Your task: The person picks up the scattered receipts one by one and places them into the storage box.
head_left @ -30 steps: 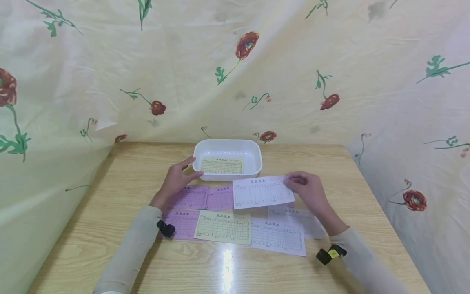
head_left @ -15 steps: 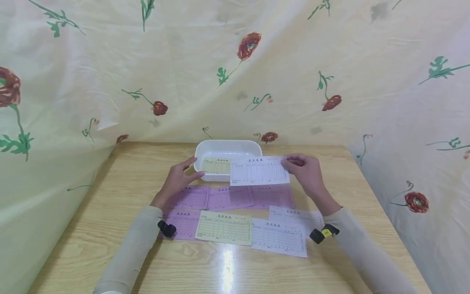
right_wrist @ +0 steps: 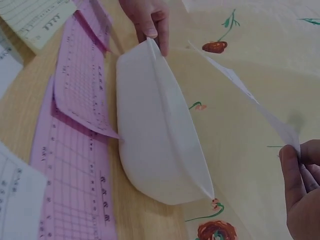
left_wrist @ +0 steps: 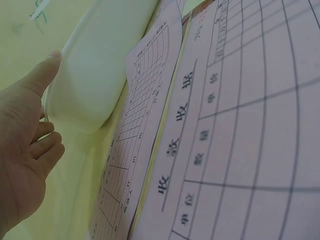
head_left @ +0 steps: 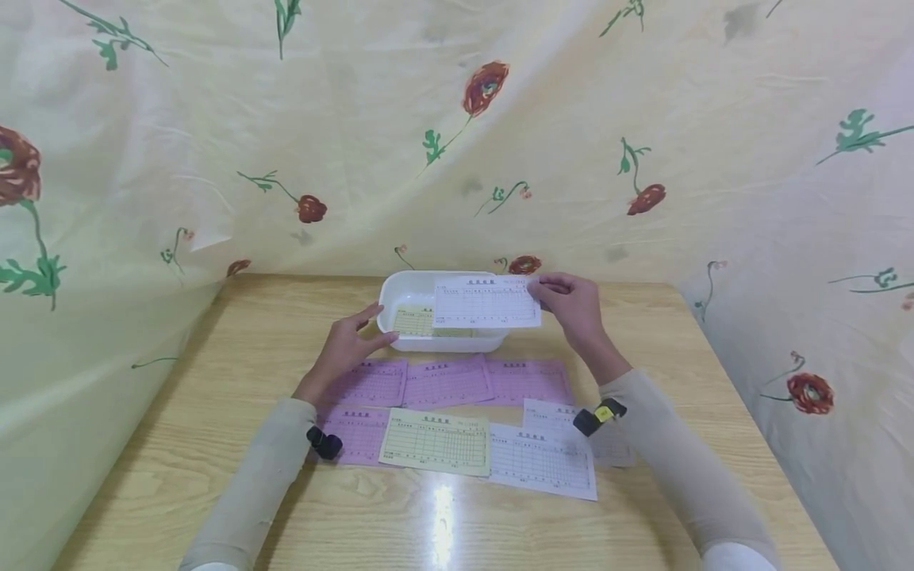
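A white plastic tub (head_left: 450, 344) stands at the back of the table with a yellow receipt slip (head_left: 412, 321) lying inside. My left hand (head_left: 344, 349) holds the tub's left end, thumb and fingers spread along its rim; the left wrist view shows the thumb (left_wrist: 47, 70) against the edge. Over the tub's right half, my right hand (head_left: 574, 309) pinches a white receipt slip (head_left: 485, 305) by its right end. In the right wrist view this slip (right_wrist: 240, 85) is seen nearly edge-on, apart from the tub.
Several pink slips (head_left: 528, 383) lie in front of the tub, partly overlapping. Closer to me are a yellow slip (head_left: 434, 444) and white slips (head_left: 539, 464) on the wooden table (head_left: 321, 515). A flowered cloth (head_left: 378, 143) hangs behind.
My right hand has carried the white slip up, back and left, from above the pink slips to over the tub. The left hand has stayed on the tub.
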